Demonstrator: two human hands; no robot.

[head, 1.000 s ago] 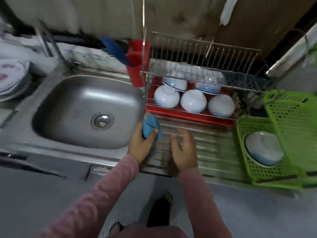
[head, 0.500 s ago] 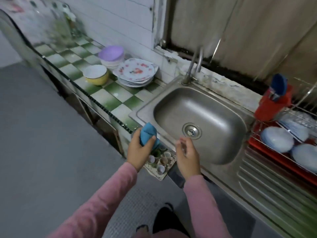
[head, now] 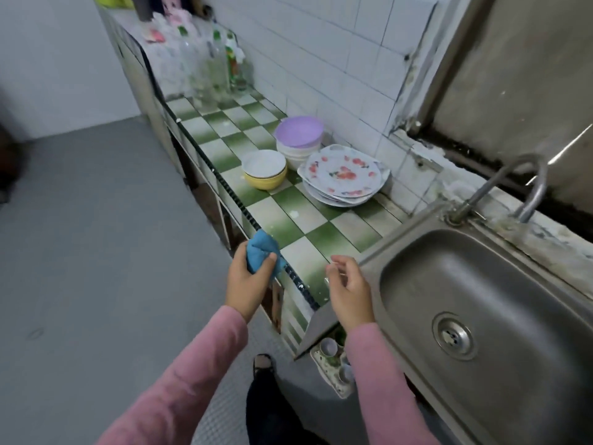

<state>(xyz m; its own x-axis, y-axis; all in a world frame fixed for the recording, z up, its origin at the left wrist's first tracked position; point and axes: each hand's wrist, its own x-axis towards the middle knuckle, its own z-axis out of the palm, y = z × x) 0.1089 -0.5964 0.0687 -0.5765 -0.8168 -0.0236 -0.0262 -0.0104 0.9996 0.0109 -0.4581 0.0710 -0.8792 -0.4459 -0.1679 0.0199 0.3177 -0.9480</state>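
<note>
The left hand (head: pixel 248 279) reaches forward from a pink sleeve (head: pixel 179 380), back of the hand turned up and wrist straight. Its grip is closed round a bunched blue cloth (head: pixel 260 250), the thumb pressed across the cloth's near side and the fingers wrapped beneath. The cloth sits at the dark ribbed front edge of the green-and-white checked tiled table (head: pixel 288 207); whether it touches that edge cannot be told. The right hand (head: pixel 348 289) hovers just beside it, well above the table's near corner and close to the left rim of the stainless steel sink (head: pixel 426 268). Its back faces the camera and its fingers (head: pixel 340 263) hang loosely curled, so this grip is slack and open. The two forearms run roughly parallel, the hands near each other but apart. Farther along the table stand a yellow bowl with a white bowl nested in it (head: pixel 264 173), a stack of flowered white plates (head: pixel 345 175) and a lilac plastic bowl on stacked white bowls (head: pixel 299 132); blurred clear bottles (head: pixel 221 65) crowd the far end. A curved metal tap (head: pixel 516 184) rises behind the sink.
</note>
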